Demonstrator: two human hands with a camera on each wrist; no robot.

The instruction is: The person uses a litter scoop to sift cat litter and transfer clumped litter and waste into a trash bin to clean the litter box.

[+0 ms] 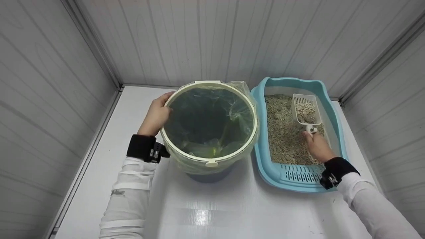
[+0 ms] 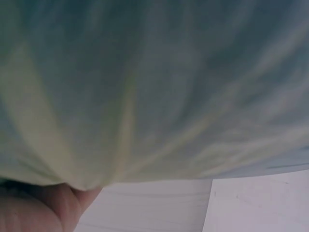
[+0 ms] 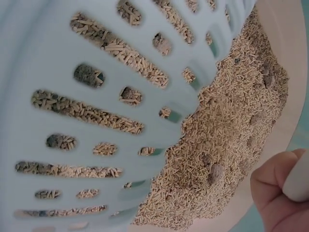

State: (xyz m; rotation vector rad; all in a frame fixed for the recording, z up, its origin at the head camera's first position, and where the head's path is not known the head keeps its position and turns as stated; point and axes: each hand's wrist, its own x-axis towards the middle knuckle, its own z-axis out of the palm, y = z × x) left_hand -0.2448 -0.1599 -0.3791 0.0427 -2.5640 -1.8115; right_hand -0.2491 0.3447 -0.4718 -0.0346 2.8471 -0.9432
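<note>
My right hand [image 1: 319, 147] grips the white handle of a litter scoop [image 1: 311, 96] over the litter box [image 1: 262, 146]. Pellets and a darker clump lie in the slotted scoop. Tan pellet litter [image 1: 285, 139] covers the box floor; in the right wrist view, darker clumps show in the litter [image 3: 212, 145], and the hand [image 3: 277, 193] holds the handle at the right edge. My left hand [image 1: 157, 114] holds the left rim of a bin [image 1: 167, 144], thumb over the rim; its other fingers are mostly hidden. A translucent yellowish bag [image 1: 244, 132] lines the bin and hangs over its outside.
Both containers stand side by side on a white table [image 1: 199, 212]. Grey panelled walls [image 1: 212, 39] rise behind and at both sides. The box has a raised blue rim and a slotted front ledge [image 1: 302, 174]. A small latch tab [image 1: 212, 164] sticks out at the bin's front.
</note>
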